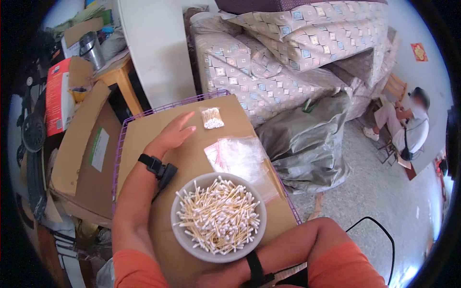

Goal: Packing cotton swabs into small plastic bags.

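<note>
My left hand [174, 133] is stretched out over the cardboard tabletop [192, 158], fingers apart and nothing in them. Just to the right of its fingertips lies a small clear bag of cotton swabs [212, 118]. Nearer to me, a stack of flat clear plastic bags [237, 156] lies partly behind the bowl. The round grey bowl [175, 225] is heaped with loose cotton swabs [218, 216], white-tipped with wooden sticks. At the lower edge, my right hand [218, 279] rests by the bowl's near side; its fingers cannot be made out. Both wrists wear black straps.
A purple wire frame [120, 144] edges the cardboard. Open cardboard boxes [79, 149] stand at the left. Beyond the right edge are a grey-green plastic sack [312, 149] and a patterned covered sofa [230, 67]. A person [410, 125] sits at the far right.
</note>
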The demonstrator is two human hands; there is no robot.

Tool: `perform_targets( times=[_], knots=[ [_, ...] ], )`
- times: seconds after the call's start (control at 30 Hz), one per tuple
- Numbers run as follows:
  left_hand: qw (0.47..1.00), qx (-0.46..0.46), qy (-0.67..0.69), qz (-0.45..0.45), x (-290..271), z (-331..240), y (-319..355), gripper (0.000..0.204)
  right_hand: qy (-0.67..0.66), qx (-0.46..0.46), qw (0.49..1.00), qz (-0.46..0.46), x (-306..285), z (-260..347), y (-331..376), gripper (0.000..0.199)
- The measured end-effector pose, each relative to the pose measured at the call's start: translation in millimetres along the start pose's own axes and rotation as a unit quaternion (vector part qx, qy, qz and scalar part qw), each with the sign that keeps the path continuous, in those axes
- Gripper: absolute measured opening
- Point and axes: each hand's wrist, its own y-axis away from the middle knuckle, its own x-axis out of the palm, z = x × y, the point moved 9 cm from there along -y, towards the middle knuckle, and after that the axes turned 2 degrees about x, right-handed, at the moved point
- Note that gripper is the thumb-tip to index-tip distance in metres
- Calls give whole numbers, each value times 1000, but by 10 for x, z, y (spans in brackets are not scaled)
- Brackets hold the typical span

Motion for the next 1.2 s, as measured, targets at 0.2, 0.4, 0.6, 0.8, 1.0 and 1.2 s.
perform_targets(
  times=[0.2, 0.4, 0.6, 0.8, 1.0, 1.2],
  knots=[
    [996, -66, 46, -29, -635, -497, 1422, 52, 25, -11, 1000, 15, 209, -103, 56, 15],
    [986, -149, 66, 14, -544, -1447, 2929, 49, 152, 81, 984, 42, 202, 58, -5, 11],
    [988, -149, 39, -29, -81, -1823, 3586, 48, 295, 141, 945, 17, 353, 449, 95, 13],
    [976, -122, -84, -157, 132, -1960, 3753, 43, 428, 220, 847, -227, -401, 1307, 624, 16],
    [970, -114, -123, -178, 171, -2016, 3694, 40, 501, 298, 705, -403, -1746, 1703, 1581, 19],
    [967, -115, -123, -190, 149, -2016, 3743, 40, 552, 378, 634, -388, -2526, 1088, 2007, 27]
  ],
)
